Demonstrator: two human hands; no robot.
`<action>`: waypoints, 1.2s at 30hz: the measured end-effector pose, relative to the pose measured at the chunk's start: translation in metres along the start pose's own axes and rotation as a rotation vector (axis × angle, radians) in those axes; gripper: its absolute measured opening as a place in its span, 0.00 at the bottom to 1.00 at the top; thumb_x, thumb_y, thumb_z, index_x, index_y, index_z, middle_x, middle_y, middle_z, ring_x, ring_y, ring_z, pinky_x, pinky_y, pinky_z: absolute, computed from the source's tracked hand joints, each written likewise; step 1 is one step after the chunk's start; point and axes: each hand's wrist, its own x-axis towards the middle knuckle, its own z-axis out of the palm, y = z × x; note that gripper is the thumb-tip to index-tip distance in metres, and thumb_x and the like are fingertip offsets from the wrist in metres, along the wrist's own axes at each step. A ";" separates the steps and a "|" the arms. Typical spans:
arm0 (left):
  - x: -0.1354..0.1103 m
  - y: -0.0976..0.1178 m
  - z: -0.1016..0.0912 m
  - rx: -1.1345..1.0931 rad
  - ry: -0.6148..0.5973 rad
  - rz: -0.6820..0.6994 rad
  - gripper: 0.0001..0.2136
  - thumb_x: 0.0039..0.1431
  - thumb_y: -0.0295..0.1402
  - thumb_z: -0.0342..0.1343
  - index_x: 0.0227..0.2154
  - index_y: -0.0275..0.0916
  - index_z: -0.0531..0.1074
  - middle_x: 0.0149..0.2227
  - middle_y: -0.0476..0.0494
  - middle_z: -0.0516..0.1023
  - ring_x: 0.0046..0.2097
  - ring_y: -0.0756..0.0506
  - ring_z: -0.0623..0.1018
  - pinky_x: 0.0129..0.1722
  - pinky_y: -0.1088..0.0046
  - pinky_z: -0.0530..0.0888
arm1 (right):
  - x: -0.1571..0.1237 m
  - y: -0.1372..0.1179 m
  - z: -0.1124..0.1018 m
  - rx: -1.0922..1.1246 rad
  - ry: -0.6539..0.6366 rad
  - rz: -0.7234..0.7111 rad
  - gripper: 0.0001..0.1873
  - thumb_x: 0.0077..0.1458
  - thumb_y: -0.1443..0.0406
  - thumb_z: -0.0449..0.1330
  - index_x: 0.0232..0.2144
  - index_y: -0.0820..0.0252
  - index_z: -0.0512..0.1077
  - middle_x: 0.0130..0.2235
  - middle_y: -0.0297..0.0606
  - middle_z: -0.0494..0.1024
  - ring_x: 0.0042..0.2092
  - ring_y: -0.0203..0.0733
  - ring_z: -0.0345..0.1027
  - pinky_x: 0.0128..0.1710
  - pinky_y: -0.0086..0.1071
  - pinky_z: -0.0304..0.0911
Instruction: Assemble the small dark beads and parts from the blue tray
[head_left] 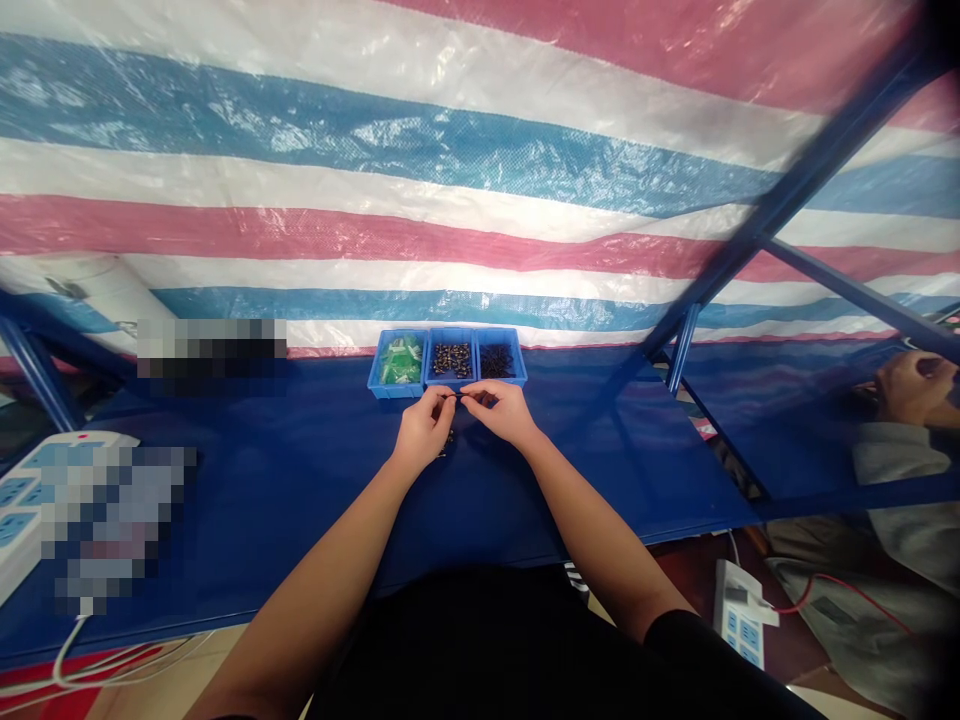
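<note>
My left hand and my right hand meet over the blue table, fingertips pinched together on a small dark part that I cannot name. Both hands are closed. A few tiny dark pieces lie on the cloth under my left hand. Just beyond the hands stand three small blue bins: one with green and clear parts, one with dark and gold parts, one with black parts.
A white power strip lies at the table's left edge with cables hanging down. A striped tarp hangs behind. Blue frame bars cross at right. Another person's hand shows far right. A second power strip lies on the floor.
</note>
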 end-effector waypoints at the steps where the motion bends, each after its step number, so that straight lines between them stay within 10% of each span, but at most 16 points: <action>1: 0.000 0.000 0.000 -0.001 -0.003 0.003 0.12 0.63 0.42 0.47 0.40 0.42 0.69 0.25 0.52 0.73 0.26 0.50 0.73 0.28 0.76 0.68 | 0.000 0.000 0.000 -0.005 -0.003 0.003 0.10 0.52 0.62 0.61 0.37 0.58 0.78 0.33 0.38 0.80 0.32 0.39 0.73 0.32 0.32 0.69; 19: 0.000 -0.002 0.002 -0.020 -0.077 0.052 0.13 0.63 0.40 0.48 0.43 0.41 0.72 0.27 0.50 0.76 0.26 0.50 0.75 0.28 0.77 0.69 | 0.000 -0.009 0.000 0.144 -0.071 -0.006 0.09 0.55 0.63 0.61 0.38 0.56 0.78 0.46 0.41 0.77 0.45 0.41 0.72 0.34 0.30 0.68; 36: 0.001 -0.005 0.003 -0.017 0.008 0.045 0.13 0.61 0.42 0.52 0.40 0.40 0.75 0.25 0.51 0.75 0.26 0.51 0.73 0.28 0.77 0.69 | -0.002 0.006 0.000 -0.127 -0.078 -0.072 0.18 0.54 0.66 0.60 0.49 0.53 0.74 0.36 0.34 0.80 0.38 0.39 0.71 0.42 0.33 0.68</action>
